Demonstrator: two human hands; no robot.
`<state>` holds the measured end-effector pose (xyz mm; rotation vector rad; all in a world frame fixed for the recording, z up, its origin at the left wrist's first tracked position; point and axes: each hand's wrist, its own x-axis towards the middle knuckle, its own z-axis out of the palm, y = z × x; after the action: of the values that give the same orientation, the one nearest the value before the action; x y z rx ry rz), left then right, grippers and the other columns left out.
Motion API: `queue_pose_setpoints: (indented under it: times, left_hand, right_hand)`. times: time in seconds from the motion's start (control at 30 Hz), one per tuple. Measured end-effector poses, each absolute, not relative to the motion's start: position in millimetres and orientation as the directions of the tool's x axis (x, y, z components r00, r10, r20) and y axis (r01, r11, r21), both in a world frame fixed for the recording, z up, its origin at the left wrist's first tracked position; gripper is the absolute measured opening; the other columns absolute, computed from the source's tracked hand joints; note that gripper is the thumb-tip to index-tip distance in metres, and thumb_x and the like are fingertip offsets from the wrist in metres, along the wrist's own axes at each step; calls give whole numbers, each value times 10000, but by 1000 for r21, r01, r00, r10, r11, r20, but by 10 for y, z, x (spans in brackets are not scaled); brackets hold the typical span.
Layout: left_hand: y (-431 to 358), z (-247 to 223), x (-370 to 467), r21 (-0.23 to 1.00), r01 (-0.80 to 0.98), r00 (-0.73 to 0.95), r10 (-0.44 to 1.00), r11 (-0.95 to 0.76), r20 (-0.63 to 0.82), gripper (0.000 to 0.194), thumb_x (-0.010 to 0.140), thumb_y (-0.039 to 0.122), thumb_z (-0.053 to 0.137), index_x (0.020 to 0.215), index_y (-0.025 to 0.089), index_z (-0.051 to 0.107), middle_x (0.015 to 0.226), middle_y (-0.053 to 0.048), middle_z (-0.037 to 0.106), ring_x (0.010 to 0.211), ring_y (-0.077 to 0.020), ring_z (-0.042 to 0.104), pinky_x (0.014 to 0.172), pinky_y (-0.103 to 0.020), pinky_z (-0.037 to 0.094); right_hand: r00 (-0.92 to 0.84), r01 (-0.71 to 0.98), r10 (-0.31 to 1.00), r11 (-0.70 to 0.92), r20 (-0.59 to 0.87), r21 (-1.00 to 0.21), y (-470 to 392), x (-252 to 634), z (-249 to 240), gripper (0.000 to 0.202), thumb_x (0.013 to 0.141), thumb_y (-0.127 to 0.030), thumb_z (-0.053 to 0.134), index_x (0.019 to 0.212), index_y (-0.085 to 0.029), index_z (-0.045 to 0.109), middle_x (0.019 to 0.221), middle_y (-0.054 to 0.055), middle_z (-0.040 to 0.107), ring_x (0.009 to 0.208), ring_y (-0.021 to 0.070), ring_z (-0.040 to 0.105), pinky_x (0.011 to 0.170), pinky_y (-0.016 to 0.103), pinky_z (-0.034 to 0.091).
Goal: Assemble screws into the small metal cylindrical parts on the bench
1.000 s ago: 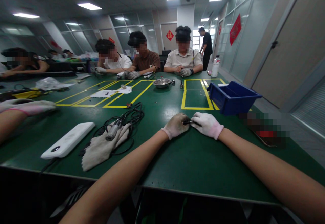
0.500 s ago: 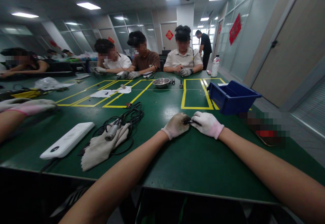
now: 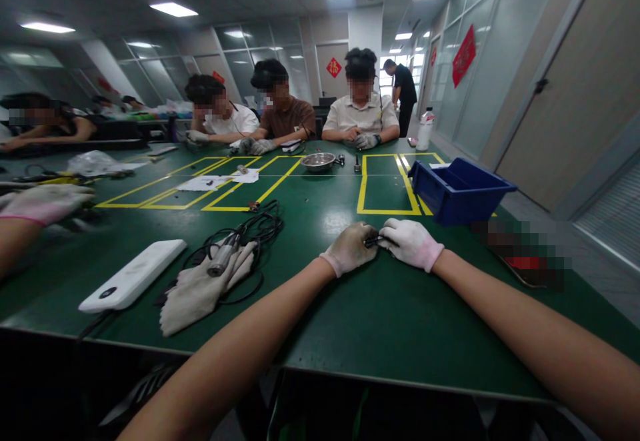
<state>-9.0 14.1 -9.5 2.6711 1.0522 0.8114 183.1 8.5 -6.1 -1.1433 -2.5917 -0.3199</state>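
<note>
Both my hands wear light work gloves and rest together on the green table (image 3: 380,308). My left hand (image 3: 350,248) is curled around a small dark part (image 3: 371,241). My right hand (image 3: 413,243) pinches the same part from the other side, fingertips touching the left hand's. The part is mostly hidden between the gloves, so its shape is unclear.
A blue bin (image 3: 457,191) stands to the right rear. To the left lie a spare glove (image 3: 200,288) with a metal tool and black cable (image 3: 253,231), and a white flat device (image 3: 133,274). A metal bowl (image 3: 318,161) sits farther back. Several people sit across; a neighbour's gloved hand (image 3: 43,202) is at far left.
My hands hold nearly still on the small part. The neighbour's gloved hand at far left has lifted and moved a little left.
</note>
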Motion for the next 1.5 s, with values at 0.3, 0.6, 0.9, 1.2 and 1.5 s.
queue_pose_setpoints:
  times: [0.3, 0.6, 0.9, 1.2, 1.5]
  left_hand:
    - [207, -106, -153, 299, 605, 622, 673, -738, 400, 186, 805, 321, 588, 884, 159, 636, 810, -39, 600, 734, -142, 559, 661, -240, 436]
    - [283, -117, -225, 310, 585, 647, 662, -749, 379, 174, 798, 304, 605, 903, 167, 629, 837, -29, 598, 732, -133, 555, 651, -229, 427]
    - [287, -110, -236, 304, 599, 633, 671, -741, 387, 130, 809, 255, 579, 888, 169, 637, 823, -26, 603, 730, -127, 556, 658, -223, 427]
    - [304, -122, -239, 304, 589, 642, 662, -749, 387, 130, 811, 270, 575, 861, 165, 634, 799, -23, 595, 708, -123, 545, 637, -222, 417]
    - [360, -157, -275, 290, 575, 651, 642, -765, 405, 170, 815, 309, 584, 886, 165, 640, 816, -36, 599, 751, -144, 549, 681, -247, 419]
  right_hand:
    - [-635, 755, 701, 652, 324, 71, 84, 1826, -45, 298, 918, -384, 419, 1010, -186, 622, 945, 66, 579, 787, 151, 550, 678, 270, 352]
    - [-623, 760, 707, 649, 335, 43, 96, 1813, -50, 300, 916, -393, 422, 1018, -195, 622, 952, 67, 579, 796, 152, 553, 678, 267, 358]
    - [-611, 768, 711, 638, 349, 44, 84, 1795, -47, 288, 915, -385, 422, 1044, -208, 609, 986, 63, 578, 789, 153, 555, 673, 271, 353]
    - [-609, 769, 700, 636, 373, 60, 84, 1787, -45, 221, 885, -348, 472, 1011, -203, 581, 1010, 56, 569, 770, 150, 548, 660, 269, 345]
    - [-603, 774, 715, 632, 352, 42, 85, 1772, -44, 242, 892, -373, 450, 1016, -205, 573, 995, 58, 560, 771, 153, 554, 660, 265, 353]
